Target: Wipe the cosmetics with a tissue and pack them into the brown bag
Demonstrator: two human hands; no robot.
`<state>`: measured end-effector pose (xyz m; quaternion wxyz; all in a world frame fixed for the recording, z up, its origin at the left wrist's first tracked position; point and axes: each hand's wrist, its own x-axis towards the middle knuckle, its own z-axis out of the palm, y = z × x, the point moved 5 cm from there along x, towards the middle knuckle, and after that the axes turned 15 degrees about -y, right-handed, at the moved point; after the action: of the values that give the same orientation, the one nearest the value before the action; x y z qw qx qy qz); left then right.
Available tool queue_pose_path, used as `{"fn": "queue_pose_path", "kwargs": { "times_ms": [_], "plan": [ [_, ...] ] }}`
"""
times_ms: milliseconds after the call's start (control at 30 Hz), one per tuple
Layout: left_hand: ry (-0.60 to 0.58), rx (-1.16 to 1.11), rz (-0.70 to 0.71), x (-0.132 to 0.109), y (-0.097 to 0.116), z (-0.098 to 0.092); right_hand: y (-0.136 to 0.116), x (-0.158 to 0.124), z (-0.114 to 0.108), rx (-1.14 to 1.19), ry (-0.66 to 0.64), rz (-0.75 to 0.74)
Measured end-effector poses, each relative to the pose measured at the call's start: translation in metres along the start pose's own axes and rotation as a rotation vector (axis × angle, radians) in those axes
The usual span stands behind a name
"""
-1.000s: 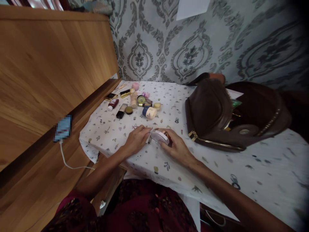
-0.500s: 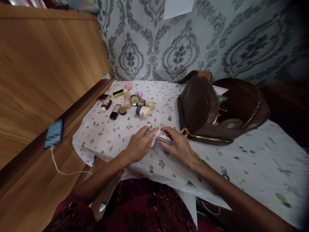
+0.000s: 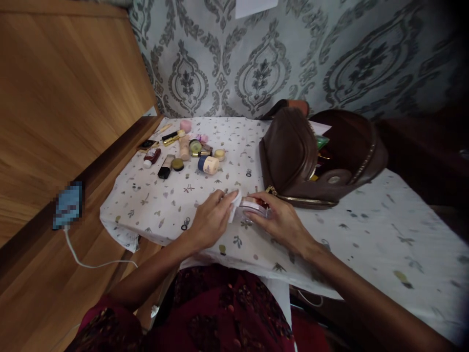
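Over the front part of the table, my right hand (image 3: 280, 220) grips a round clear-sided jar (image 3: 252, 208) between thumb and fingers; a reddish-brown patch shows near the fingertips. My left hand (image 3: 212, 217) pinches a white wipe (image 3: 235, 205) beside the jar's left side; whether the wipe touches the jar I cannot tell. Beyond my hands lie several cosmetics: a cream jar with a blue lid (image 3: 208, 165), a small yellow-lidded pot (image 3: 219, 155), an olive-lidded pot (image 3: 178, 164) and a black-capped bottle (image 3: 166, 166).
An open brown leather bag (image 3: 287, 151) stands right of my hands, with items inside. A small dark-red bottle (image 3: 152, 157) lies at the table's left. A wooden cabinet (image 3: 69, 83) borders the left, where a blurred phone (image 3: 68, 205) sits on a white cable (image 3: 84, 264).
The view has shifted, so the table things appear further left. My right hand and the jar have moved slightly away from the wipe in my left hand.
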<state>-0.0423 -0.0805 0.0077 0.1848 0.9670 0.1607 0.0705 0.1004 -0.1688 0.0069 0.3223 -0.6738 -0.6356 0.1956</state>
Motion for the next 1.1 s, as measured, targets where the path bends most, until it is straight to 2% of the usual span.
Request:
{"fn": "queue_pose_path", "kwargs": {
  "times_ms": [100,267,367,467,567,667,800,933,1100],
  "plan": [
    [-0.026,0.073,-0.005,0.001,0.011,0.007,0.001,-0.004,-0.002,-0.049,0.007,0.003],
    [-0.165,0.168,-0.007,0.001,0.013,0.029,0.005,-0.01,-0.005,-0.108,-0.002,-0.005],
    [-0.173,0.175,0.017,0.0,0.013,0.034,0.009,-0.014,-0.007,-0.087,-0.024,0.003],
    [-0.133,0.092,0.013,0.0,0.013,0.029,0.011,-0.018,-0.009,-0.053,-0.041,0.033],
    [-0.046,0.032,0.042,-0.001,0.017,0.015,0.005,-0.017,-0.009,0.031,-0.036,0.042],
    [0.034,0.04,0.067,-0.004,0.019,-0.002,-0.006,-0.008,-0.003,0.178,0.016,0.002],
    [0.078,0.115,0.023,-0.011,0.016,-0.016,-0.016,0.01,0.012,0.349,0.064,-0.055],
    [0.058,0.192,-0.017,-0.014,0.011,-0.014,-0.013,0.015,0.02,0.365,0.071,-0.049],
    [0.023,0.223,-0.044,-0.01,0.009,0.0,-0.002,-0.001,0.008,0.317,0.069,-0.017]
  ]
}}
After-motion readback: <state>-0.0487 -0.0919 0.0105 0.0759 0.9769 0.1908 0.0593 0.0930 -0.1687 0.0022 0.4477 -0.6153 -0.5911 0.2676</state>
